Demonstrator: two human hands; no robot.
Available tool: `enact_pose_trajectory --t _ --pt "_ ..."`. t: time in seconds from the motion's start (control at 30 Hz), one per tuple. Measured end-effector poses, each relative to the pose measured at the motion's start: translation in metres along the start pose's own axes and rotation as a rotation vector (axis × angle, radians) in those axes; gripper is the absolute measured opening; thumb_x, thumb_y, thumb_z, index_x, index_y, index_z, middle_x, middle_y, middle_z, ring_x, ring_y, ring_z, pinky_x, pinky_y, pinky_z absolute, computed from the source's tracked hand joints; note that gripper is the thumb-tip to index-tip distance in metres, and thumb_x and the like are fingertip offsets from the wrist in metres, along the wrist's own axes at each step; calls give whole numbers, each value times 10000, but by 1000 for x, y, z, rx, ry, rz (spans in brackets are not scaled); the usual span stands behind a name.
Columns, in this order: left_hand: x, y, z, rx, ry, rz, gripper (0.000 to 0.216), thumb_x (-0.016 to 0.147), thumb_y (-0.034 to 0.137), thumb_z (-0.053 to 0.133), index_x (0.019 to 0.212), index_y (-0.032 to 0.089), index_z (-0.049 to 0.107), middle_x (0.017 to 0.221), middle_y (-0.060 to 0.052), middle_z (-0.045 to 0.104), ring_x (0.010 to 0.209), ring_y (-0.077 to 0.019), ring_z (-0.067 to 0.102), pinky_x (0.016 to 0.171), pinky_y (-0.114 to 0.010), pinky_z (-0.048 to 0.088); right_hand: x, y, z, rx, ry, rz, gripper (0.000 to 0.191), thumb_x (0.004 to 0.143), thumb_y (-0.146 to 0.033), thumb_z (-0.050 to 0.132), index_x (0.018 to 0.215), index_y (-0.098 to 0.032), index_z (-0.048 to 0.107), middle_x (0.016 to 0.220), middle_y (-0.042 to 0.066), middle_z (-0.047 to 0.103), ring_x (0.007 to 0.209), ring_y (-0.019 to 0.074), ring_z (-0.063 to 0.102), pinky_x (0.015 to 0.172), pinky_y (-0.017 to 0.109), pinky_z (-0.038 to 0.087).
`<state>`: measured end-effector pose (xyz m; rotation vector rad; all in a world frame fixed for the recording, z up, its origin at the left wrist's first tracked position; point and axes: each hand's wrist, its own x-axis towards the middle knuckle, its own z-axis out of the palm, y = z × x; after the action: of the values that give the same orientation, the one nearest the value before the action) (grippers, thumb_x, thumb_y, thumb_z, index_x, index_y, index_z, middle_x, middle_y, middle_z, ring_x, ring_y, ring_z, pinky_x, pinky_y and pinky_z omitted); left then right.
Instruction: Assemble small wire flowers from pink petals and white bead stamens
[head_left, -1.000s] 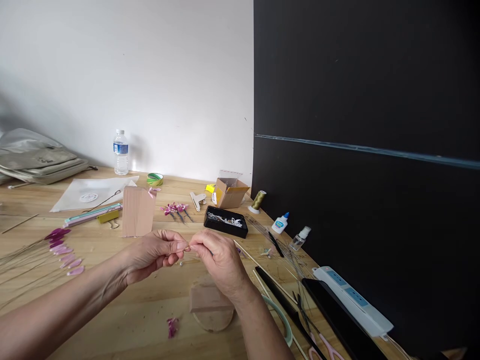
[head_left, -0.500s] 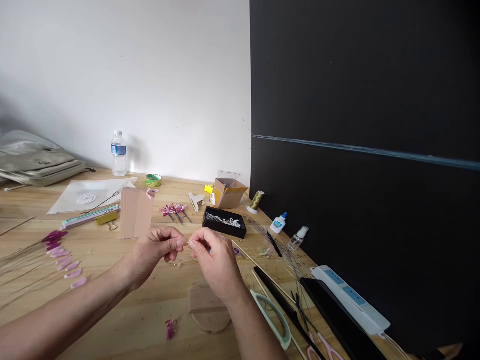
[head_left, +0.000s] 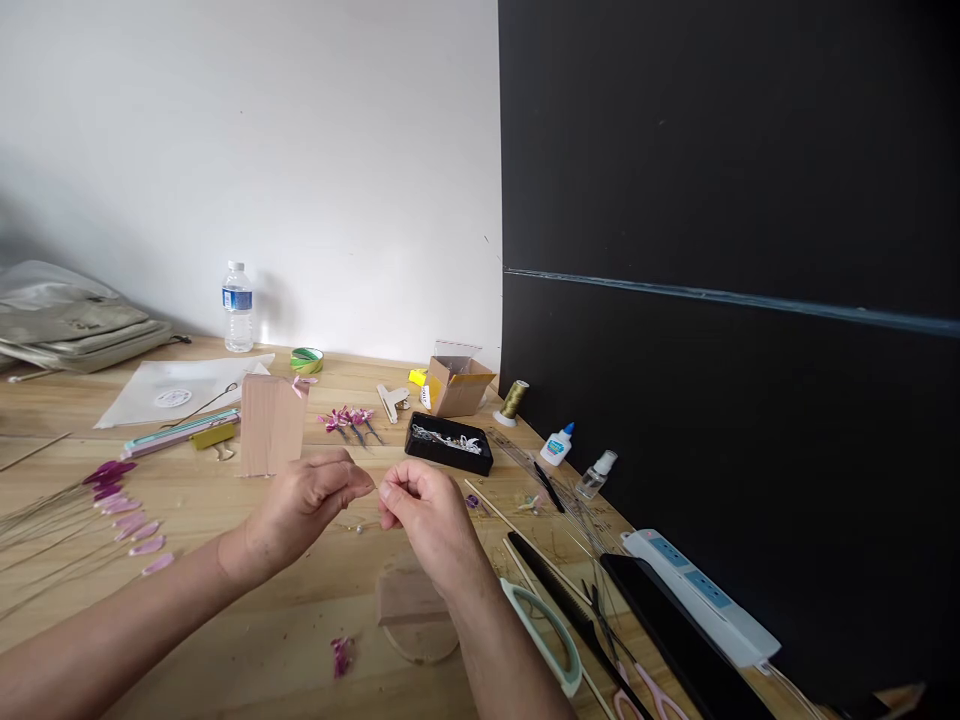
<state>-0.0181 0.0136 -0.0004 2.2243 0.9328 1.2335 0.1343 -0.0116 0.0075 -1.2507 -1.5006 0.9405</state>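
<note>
My left hand point(head_left: 300, 508) and my right hand point(head_left: 427, 520) meet fingertip to fingertip above the middle of the table. Each is closed in a pinch of thumb and fingers. A tiny thin piece, perhaps wire, seems to lie between the fingertips, too small to name. On the wood beneath them is a small pearl bead point(head_left: 359, 529). Behind the left hand a wooden block point(head_left: 271, 430) stands upright with a pink ribbon-like piece point(head_left: 300, 386) at its top corner. Purple-pink flowers point(head_left: 349, 418) on dark stems lie beyond. A purple scrap point(head_left: 341, 656) rests nearer me.
At left lie pink petals point(head_left: 129, 522) on wires. A black tray point(head_left: 450, 458) of small parts sits behind my right hand. To the right are a glue bottle point(head_left: 556, 446), a spray bottle point(head_left: 597, 476), a black comb point(head_left: 551, 580), scissors point(head_left: 656, 690) and a power strip point(head_left: 701, 598).
My left hand has turned so its back faces up more, and its fingers have straightened somewhat. My right hand keeps its pinch nearly in place. Nothing on the table has visibly shifted.
</note>
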Motion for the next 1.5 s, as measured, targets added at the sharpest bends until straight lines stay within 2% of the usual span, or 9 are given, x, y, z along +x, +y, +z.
enact_pose_trajectory --t 0.1,0.2,0.3,0.37,0.5,0.63,0.97,1.23,1.5 --pt "-1 -2 -1 36 -14 27 163 740 226 530 705 228 689 595 -28 572 560 -149 512 540 -245 366 1 3 3 141 -26 76 97 664 -184 472 568 -174 475 494 -53 495 420 75 468 460 199 381" --pt "3 1 -1 -107 -4 -113 125 701 250 574 628 210 668 560 -15 554 533 -139 484 532 -247 359 1 0 1 158 -31 39 99 689 -183 470 592 -168 488 505 -50 494 444 74 471 484 201 393" --pt "7 6 -2 -453 -19 -416 166 655 296 631 537 180 615 491 17 510 459 -100 418 469 -222 323 -1 -5 -7 42 -6 -135 28 705 -174 503 697 -173 529 607 -31 537 517 89 511 524 214 418" --pt "8 7 -4 -696 -29 -592 175 627 298 672 539 160 608 503 26 518 455 -75 396 458 -199 308 -2 -7 -13 -104 43 -308 90 697 -126 524 758 -184 555 693 -11 572 594 107 542 565 226 437" --pt "7 2 -6 -938 -88 -729 154 589 232 733 562 127 625 545 22 553 471 -45 403 468 -160 317 -3 -6 -17 -445 84 -650 175 746 -55 494 807 -187 592 786 30 621 731 136 570 667 243 445" --pt "6 -1 -4 -991 -132 -748 155 611 215 729 557 115 623 543 21 564 466 -31 417 471 -138 327 -2 -2 -14 -615 51 -755 170 830 -121 451 810 -181 608 776 44 618 722 137 572 655 235 444" --pt "3 6 0 -931 -121 -721 170 625 243 713 551 126 614 534 31 554 463 -34 401 471 -147 317 1 6 -9 -673 125 -839 246 868 -168 398 695 -169 573 644 25 572 598 119 517 554 218 389" --pt "6 9 1 -506 -15 -428 178 636 294 649 533 153 610 448 49 471 451 -77 376 455 -210 292 -2 3 -1 -646 240 -666 206 822 -144 400 657 -179 517 593 0 547 557 125 493 535 228 347" --pt "5 4 4 -587 -58 -496 219 683 324 616 543 159 582 473 52 480 440 -67 377 445 -200 291 0 4 -5 -620 172 -701 196 828 -133 419 684 -180 543 658 14 574 611 130 516 572 220 359"
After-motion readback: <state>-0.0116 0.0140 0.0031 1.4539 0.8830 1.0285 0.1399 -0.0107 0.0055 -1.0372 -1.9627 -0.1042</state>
